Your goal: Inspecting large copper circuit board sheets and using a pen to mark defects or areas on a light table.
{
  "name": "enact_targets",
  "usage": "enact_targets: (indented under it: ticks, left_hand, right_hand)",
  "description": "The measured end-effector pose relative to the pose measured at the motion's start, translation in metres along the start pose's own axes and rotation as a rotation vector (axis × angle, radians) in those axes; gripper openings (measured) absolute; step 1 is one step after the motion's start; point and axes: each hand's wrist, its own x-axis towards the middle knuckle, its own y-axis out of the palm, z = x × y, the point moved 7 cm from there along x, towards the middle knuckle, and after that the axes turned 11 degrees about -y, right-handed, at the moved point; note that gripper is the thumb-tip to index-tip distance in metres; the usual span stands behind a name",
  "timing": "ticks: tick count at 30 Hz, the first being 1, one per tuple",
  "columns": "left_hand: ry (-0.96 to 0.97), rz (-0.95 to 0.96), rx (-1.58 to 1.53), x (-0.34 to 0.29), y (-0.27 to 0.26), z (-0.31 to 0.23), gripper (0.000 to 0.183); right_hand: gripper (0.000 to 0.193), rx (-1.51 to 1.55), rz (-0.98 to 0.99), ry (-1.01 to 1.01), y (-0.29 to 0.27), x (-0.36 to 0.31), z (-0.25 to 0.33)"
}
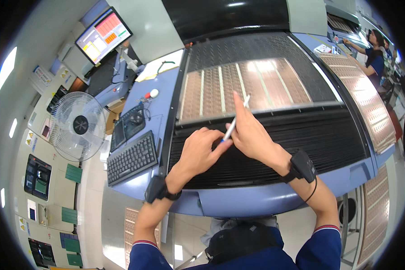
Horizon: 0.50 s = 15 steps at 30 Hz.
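Note:
A slim white pen [230, 129] with a blue lower end slants between my hands, above the black ribbed front of the machine bed. Thumb and forefinger of my left hand [195, 153] close around its blue end. My right hand [253, 132] grips the pen higher up, its forefinger stretched forward; part of the grip is hidden. Just beyond the hands a copper-coloured panel [256, 83], striped with pale bands, lies flat on the dark textured bed [211, 49]. Neither hand appears to touch that panel.
To the left are a black keyboard [132, 158], a mouse [134, 116], a monitor [104, 36] and a standing fan [78, 126]. More copper panels [360, 96] are stacked on the right. Farther right, a person [374, 56] works at another station.

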Motion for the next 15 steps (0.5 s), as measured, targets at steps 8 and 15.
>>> enact_targets:
  ticks: [8,15]
  left_hand:
    - [-0.338,-0.170,-0.018,0.008,0.004,0.101,0.029]
    - [-0.437,-0.254,-0.172,0.010,0.005,0.121,0.020]
  right_hand:
    - [0.038,0.018,0.199,-0.027,-0.024,0.002,-0.005]
    - [0.019,0.310,0.788,0.293,-0.021,-0.023,0.012]
